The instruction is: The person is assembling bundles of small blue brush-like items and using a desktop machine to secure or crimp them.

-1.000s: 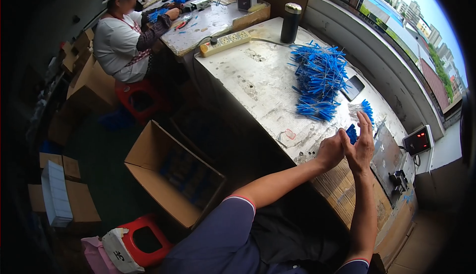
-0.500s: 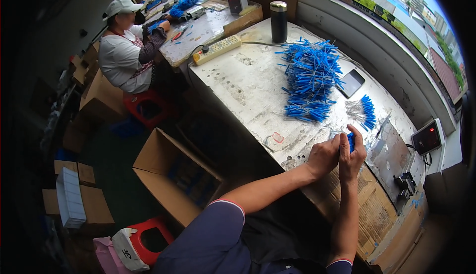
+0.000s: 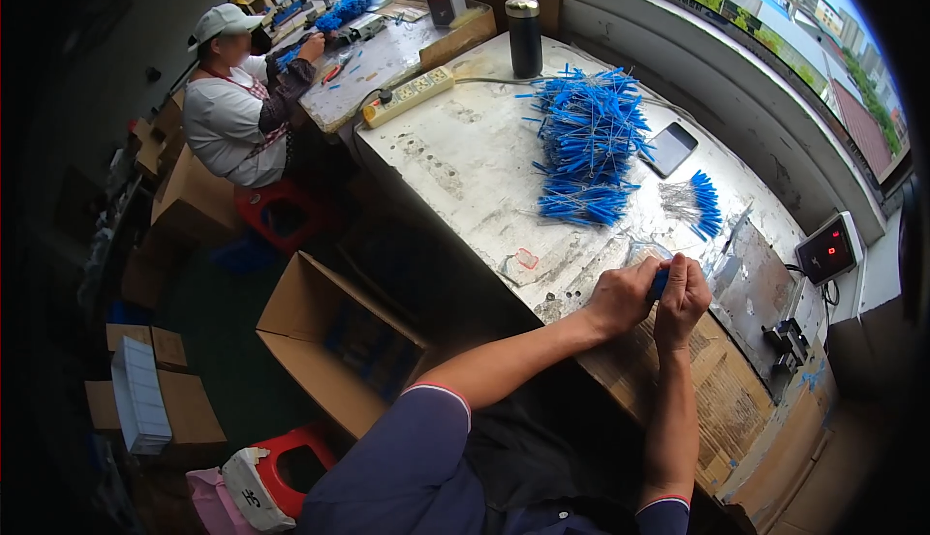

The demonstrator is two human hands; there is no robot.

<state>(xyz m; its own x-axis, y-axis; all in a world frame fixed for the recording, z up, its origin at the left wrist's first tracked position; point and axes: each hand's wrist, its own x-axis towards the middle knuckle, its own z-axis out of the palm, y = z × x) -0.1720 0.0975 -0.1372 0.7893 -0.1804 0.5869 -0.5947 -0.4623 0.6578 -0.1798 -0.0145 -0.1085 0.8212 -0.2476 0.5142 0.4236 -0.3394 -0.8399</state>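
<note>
Over the near edge of the white worktable (image 3: 465, 186), both my hands are closed together round a small blue bundle (image 3: 660, 284). My left hand (image 3: 620, 297) grips its left side, with the fingers curled. Around its right side wraps my right hand (image 3: 684, 301), thumb and fingers bent; most of the bundle is hidden. A clear plastic piece (image 3: 647, 251) lies just beyond my fingers. Farther off is a big heap of blue-tipped thin wires (image 3: 589, 138). A smaller fanned bunch of the same wires (image 3: 696, 204) lies right of it, near a phone (image 3: 670, 150).
A metal plate (image 3: 760, 278) with a small black fixture (image 3: 787, 343) lies at right, beside a display box (image 3: 829, 250). A black bottle (image 3: 524, 39) and power strip (image 3: 410, 96) stand farther back. An open carton (image 3: 320, 341) is at left. A co-worker (image 3: 232, 99) sits at another table.
My right hand's fingers have folded down over the blue bundle, covering more of it. The view has shifted slightly. The co-worker's hand has moved a little.
</note>
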